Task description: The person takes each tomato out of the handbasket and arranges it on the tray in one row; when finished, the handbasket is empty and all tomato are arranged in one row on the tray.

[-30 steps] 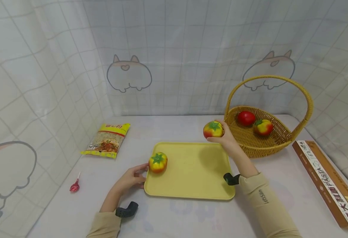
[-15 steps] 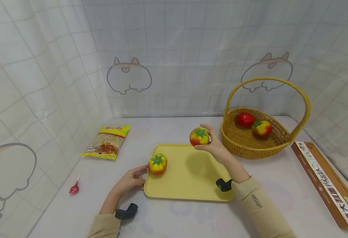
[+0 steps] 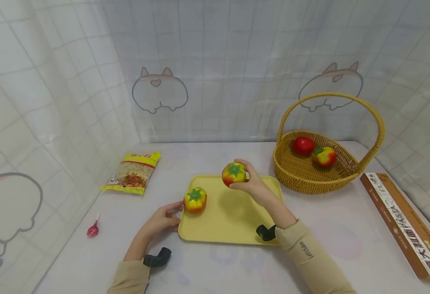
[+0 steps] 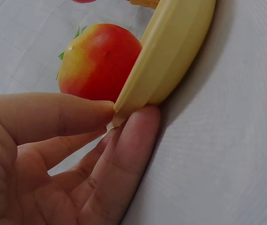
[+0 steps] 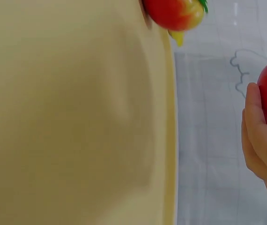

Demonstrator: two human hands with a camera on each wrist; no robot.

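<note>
— Where is the held fruit (image 3: 233, 174)?
— Raised above the tray (image 3: 215, 228), toward its far middle, apart from its surface; round, no long axis evident. The right hand (image 3: 254, 184) grips it from the tray's right side.
— And the left hand (image 3: 161, 219)?
— It pinches the tray's left edge, just beside the second fruit (image 3: 195, 200), which rests on the tray left of the held one, bare surface between.

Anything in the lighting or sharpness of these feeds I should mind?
Head view: soft shadow on the yellow tray near the raised fruit, lettering on the bag blurred. Left wrist view: dim overall, though the left hand shows distinctly. Right wrist view: broad, soft-edged shadow darkens the yellow tray.
</note>
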